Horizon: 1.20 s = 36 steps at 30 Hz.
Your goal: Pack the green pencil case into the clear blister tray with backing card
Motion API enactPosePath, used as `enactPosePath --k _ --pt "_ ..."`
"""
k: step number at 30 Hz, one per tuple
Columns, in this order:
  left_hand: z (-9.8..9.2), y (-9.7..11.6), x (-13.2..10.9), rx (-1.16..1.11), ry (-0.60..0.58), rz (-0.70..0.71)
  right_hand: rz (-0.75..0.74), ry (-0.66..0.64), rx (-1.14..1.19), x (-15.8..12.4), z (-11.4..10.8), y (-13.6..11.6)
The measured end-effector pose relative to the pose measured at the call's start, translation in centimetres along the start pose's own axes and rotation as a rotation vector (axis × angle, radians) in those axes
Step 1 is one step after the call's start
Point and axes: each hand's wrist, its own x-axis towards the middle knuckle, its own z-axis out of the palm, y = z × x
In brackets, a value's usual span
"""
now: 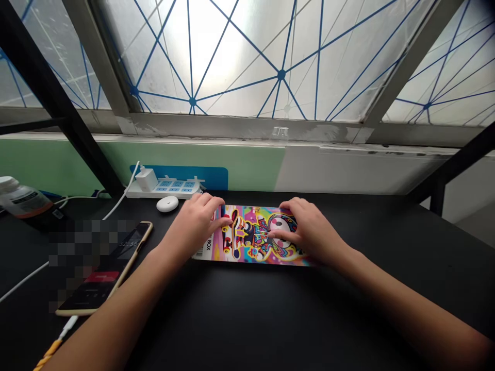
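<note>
A flat, brightly printed cardboard box lies on the black desk, showing a multicoloured cartoon figure and the printed word BOX near its left end. My left hand rests over the box's left part, fingers curled across the top. My right hand covers the right end, fingers spread over the cartoon figure. Both hands touch the box and hide its far corners and parts of its edges.
A smartphone in a gold case lies left of my left forearm, partly blurred. Beyond stand a white power strip with a plugged-in charger, a white earbud case, and a bottle at far left. Cables run across the desk.
</note>
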Motion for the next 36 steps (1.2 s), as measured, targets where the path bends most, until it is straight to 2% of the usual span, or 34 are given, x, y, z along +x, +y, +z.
enactPosePath --k 2,4,6,8,11,13,15,18,21,23,26,30,36 --pt "-1.1 0.5 -0.1 0.099 0.087 0.122 -0.080 0.166 -0.107 -0.3 -0.7 -0.7" --pt "-1.9 1.3 -0.3 0.150 0.119 0.232 -0.155 0.226 -0.182 -0.9 -1.1 -1.5" --pt "-2.0 2.2 -0.5 0.170 0.082 0.309 -0.237 0.178 -0.208 -1.7 -1.1 -2.3" --pt "-1.6 2.9 -0.7 0.144 -0.003 0.336 -0.307 0.091 -0.229 -2.4 -0.5 -3.0" --pt "-0.6 3.2 -0.9 0.003 -0.173 0.287 -0.405 -0.003 -0.252 -3.0 0.6 -3.9" --pt "-0.1 2.9 -0.9 -0.076 -0.228 0.214 -0.459 -0.059 -0.180 -3.0 0.7 -4.3" --pt "0.2 2.4 -0.9 -0.091 -0.226 0.170 -0.448 -0.139 -0.019 -2.9 0.3 -4.3" --pt "0.6 1.4 -1.0 -0.051 -0.268 0.111 -0.327 -0.266 0.227 -2.6 -0.7 -3.2" --pt "1.0 0.8 -1.2 -0.017 -0.370 0.025 -0.183 -0.314 0.290 -2.2 -1.2 -1.1" --pt "1.1 0.8 -1.2 0.000 -0.386 0.014 -0.112 -0.347 0.272 -1.9 -1.1 0.2" --pt "1.1 1.2 -1.1 0.062 -0.308 0.051 -0.020 -0.392 0.274 -1.7 -0.8 1.5" --pt "0.6 2.0 -1.1 0.182 -0.166 0.137 0.058 -0.265 0.246 -1.5 -0.9 1.7" --pt "-0.6 2.5 -0.9 0.206 -0.017 0.216 -0.117 0.008 0.088 -1.5 -1.9 1.0"
